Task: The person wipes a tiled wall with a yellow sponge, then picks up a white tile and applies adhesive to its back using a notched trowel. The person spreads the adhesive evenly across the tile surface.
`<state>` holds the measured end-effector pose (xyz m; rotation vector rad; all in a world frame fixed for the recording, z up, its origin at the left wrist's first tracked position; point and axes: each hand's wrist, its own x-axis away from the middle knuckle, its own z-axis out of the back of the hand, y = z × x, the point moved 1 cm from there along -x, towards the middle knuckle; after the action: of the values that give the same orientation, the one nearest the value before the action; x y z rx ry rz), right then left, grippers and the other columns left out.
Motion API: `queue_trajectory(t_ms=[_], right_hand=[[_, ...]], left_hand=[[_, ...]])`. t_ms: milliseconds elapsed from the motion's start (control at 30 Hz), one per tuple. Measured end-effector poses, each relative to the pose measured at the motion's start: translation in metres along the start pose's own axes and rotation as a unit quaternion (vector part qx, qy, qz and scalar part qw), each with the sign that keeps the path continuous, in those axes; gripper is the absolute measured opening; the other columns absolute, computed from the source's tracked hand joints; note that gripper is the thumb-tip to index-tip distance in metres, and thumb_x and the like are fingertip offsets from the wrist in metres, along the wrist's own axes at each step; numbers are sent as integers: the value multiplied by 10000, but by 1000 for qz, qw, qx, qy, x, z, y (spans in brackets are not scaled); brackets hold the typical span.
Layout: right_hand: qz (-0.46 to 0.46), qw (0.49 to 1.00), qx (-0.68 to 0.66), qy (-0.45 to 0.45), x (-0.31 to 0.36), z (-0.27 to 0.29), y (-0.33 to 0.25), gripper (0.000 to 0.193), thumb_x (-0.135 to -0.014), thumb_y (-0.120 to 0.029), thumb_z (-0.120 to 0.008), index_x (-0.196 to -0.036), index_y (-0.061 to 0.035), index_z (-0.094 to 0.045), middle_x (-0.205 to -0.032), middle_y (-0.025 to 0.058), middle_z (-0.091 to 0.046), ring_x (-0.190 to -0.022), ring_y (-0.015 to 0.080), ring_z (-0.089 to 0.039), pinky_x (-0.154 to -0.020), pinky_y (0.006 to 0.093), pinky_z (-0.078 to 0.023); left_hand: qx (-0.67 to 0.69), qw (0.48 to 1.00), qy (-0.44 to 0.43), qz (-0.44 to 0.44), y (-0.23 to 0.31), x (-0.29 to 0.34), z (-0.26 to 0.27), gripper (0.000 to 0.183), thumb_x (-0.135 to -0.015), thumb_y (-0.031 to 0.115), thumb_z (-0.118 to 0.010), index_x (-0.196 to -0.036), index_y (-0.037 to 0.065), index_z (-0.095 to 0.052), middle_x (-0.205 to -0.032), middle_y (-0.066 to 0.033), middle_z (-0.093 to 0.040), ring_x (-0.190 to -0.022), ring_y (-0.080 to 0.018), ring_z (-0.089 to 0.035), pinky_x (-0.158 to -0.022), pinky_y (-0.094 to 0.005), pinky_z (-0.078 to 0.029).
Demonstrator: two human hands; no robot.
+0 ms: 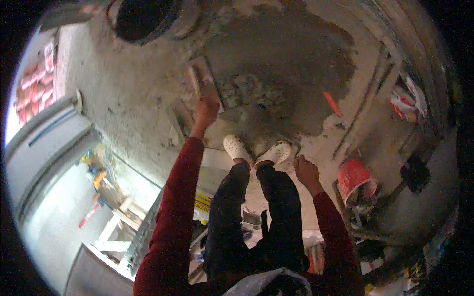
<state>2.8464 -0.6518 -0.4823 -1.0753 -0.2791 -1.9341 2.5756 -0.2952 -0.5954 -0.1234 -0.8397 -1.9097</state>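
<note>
My left hand [207,108] reaches forward and is closed round the pale handle of a plastering float [213,86], a flat rectangular plate. The float is at the left edge of a lumpy heap of wet mortar [254,93]. Beyond the heap spreads a dark, smoothed wet patch [281,42]. My right hand [307,173] is closed, beside my right knee and just below the right clog [275,152]. A thin dark bit shows above its fingers; what it holds is too unclear to name.
A large dark bucket [145,19] stands at the far left. An orange-red strip [332,104] lies at the wet patch's right edge. A mortar-smeared red bucket [354,180] is on the right, near a white-and-red bag [407,101]. A long thin bar [363,101] lies along the right.
</note>
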Motion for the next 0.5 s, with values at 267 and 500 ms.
queue_trajectory(t_ms=[267, 500], right_hand=[[55, 992, -46, 105, -69, 22, -46, 389, -969, -345, -434, -1094, 9, -535, -887, 254, -647, -748, 432, -629, -697, 528, -506], [122, 979, 164, 5, -84, -88, 57, 300, -948, -208, -471, -1165, -14, -544, -1047, 247, -575, -901, 376, -610, -677, 477, -510]], left_hand=[[95, 977, 6, 190, -122, 99, -10, 498, -808, 261, -690, -1227, 32, -551, -1112, -244, -613, -1062, -409, -572, -899, -466, -460], [129, 970, 104, 180, -173, 38, -10, 400, -830, 259, -677, -1128, 7, -589, -1061, -243, -628, -978, -389, -600, -868, -443, -473]])
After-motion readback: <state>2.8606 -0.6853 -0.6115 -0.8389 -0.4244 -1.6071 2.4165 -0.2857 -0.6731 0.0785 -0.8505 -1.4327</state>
